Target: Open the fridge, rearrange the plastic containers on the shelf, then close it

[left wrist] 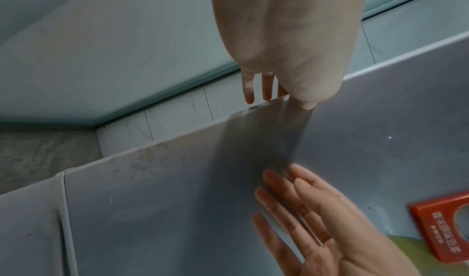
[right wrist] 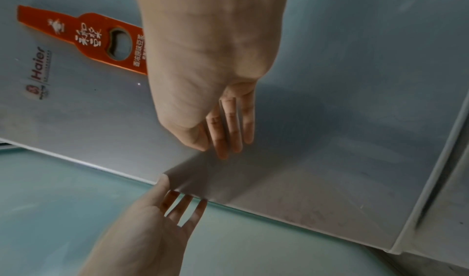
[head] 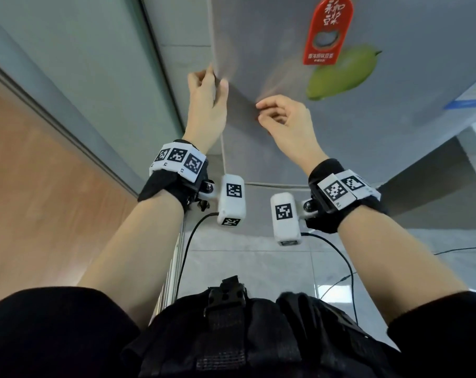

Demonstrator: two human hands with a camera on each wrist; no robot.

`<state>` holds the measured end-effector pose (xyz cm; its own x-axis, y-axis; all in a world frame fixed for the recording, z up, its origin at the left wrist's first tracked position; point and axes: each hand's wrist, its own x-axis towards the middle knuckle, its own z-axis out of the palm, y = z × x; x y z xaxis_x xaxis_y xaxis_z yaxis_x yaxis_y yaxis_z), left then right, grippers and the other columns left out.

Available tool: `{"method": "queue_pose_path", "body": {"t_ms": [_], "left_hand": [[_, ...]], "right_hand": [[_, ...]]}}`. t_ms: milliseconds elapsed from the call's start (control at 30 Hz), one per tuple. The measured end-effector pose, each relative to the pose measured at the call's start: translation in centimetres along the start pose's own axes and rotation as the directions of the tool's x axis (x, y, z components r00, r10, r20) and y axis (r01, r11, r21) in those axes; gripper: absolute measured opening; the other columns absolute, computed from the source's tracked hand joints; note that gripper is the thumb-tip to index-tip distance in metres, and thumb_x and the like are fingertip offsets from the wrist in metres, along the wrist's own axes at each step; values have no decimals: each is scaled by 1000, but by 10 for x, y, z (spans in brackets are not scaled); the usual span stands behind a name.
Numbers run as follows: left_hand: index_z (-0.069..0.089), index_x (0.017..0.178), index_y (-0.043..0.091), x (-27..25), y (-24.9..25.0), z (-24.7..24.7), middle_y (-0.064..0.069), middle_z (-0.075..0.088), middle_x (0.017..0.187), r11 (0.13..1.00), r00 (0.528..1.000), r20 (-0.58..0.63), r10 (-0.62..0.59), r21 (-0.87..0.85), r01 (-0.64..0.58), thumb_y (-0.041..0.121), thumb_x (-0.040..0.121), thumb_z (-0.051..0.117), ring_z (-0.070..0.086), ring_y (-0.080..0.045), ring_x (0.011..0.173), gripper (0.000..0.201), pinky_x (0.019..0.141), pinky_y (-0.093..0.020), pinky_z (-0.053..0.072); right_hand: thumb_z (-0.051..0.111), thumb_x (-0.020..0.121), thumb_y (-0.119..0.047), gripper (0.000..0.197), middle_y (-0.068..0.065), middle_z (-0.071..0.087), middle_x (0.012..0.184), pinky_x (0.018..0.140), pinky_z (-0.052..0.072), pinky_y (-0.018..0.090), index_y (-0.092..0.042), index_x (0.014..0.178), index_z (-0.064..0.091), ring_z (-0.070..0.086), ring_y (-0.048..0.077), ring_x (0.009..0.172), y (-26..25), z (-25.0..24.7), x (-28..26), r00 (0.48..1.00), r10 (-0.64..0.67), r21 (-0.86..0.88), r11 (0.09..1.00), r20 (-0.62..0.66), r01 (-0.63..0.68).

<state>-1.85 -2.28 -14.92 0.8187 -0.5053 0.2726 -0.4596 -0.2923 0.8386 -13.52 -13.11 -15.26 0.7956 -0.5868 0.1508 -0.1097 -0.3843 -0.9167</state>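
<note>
The grey fridge door (head: 272,50) stands shut in front of me, and the plastic containers are hidden behind it. My left hand (head: 211,77) is at the door's left edge: its fingers (left wrist: 266,87) reach behind the edge and the thumb lies on the front face, pinching it. My right hand (head: 261,113) is to the right of it, holding nothing, its loosely bent fingertips (right wrist: 223,150) touching the door's face. The right wrist view shows both hands close together at that edge, with the left hand (right wrist: 172,204) below.
A red bottle-shaped magnet (head: 328,31) and a green fruit-shaped one (head: 343,72) stick on the door above the right hand. A pale glass panel (head: 81,64) stands close on the left. The seam to the lower door (head: 272,184) runs below the wrists.
</note>
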Motion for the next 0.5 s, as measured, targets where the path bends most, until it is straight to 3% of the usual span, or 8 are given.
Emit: {"method": "queue_pose_path", "body": {"t_ms": [167,267,400,500], "left_hand": [[46,120,-9,9,3,1,-5,30,111,1000,1000,-2,-23,19,23,12,101,36,39,8,82,30,79,11,25],[45,119,-11,10,5,4,-6,31,110,998,998,-10,-61,27,61,14,102,35,42,-2,80,32,78,2,31],[34,134,-10,5,11,10,-18,38,128,992,992,-21,-126,19,126,17,102,34,48,-25,105,42,84,-10,29],[19,145,-2,-5,21,14,-21,32,139,984,984,-24,-178,-3,178,18,101,34,42,-31,124,50,104,-22,29]], "right_hand": [[61,83,-5,19,-4,63,81,70,44,5,-12,100,66,55,-8,67,1,-2,7,1000,-10,-32,999,7,10],[61,83,-4,20,0,64,84,71,44,4,-12,101,66,57,-2,71,1,-5,7,999,-16,-34,999,28,16],[61,83,-4,23,4,65,88,71,44,4,-11,105,64,59,12,78,2,-9,3,999,-3,-35,999,42,5],[61,85,-6,24,5,67,90,73,45,7,-13,108,62,58,11,75,0,-18,-5,998,25,-21,1000,61,-23]]}}
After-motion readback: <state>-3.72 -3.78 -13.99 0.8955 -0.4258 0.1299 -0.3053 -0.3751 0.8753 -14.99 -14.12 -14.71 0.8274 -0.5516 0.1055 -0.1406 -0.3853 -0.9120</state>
